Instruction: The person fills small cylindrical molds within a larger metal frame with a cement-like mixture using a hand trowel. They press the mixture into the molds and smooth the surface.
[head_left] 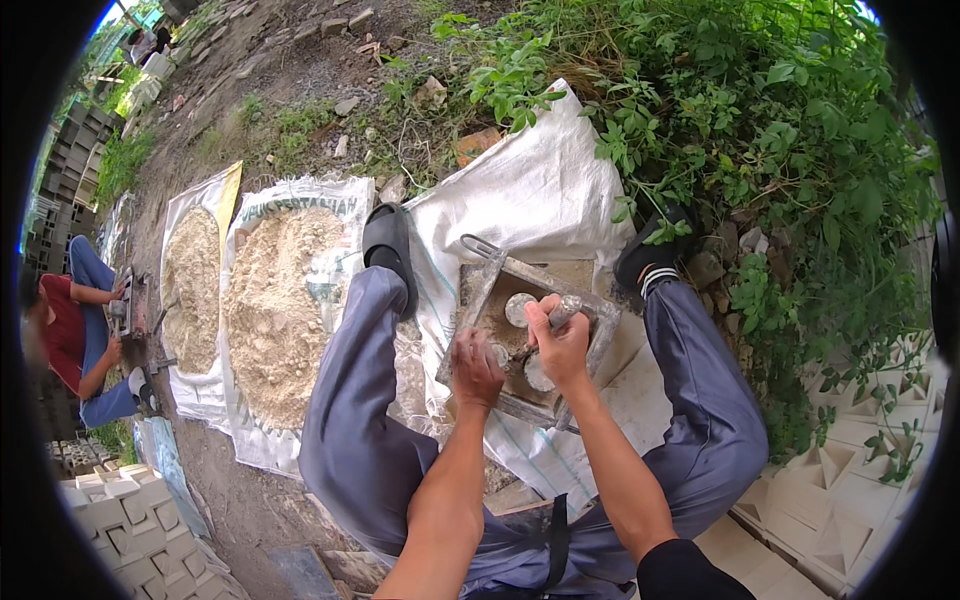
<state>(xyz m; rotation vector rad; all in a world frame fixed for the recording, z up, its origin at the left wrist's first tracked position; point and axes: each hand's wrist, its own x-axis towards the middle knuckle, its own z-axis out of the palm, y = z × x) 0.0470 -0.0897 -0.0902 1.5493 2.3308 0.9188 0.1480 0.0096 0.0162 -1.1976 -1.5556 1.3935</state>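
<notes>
Between my feet sits a square, grey, worn mould frame (605, 335) with a looped metal handle (482, 245) at its far left corner. Sandy powder (494, 312) lies inside, and round pale pieces (519, 309) stand among it. My right hand (562, 350) is closed around the stubby cylindrical grip of a hand tool (566, 311) over the middle of the mould. The tool's lower end is mostly hidden by that hand. My left hand (476, 370) lies over the mould's left side, fingers loosely bent and apart, beside a partly covered round piece.
A white woven sack (540, 165) is spread under the mould. To the left, sacks bear heaps of pale powder (285, 290). Patterned pale blocks stand stacked at lower left (150, 535) and lower right (840, 500). Leafy plants (800, 140) crowd the right. Another person (75, 325) sits far left.
</notes>
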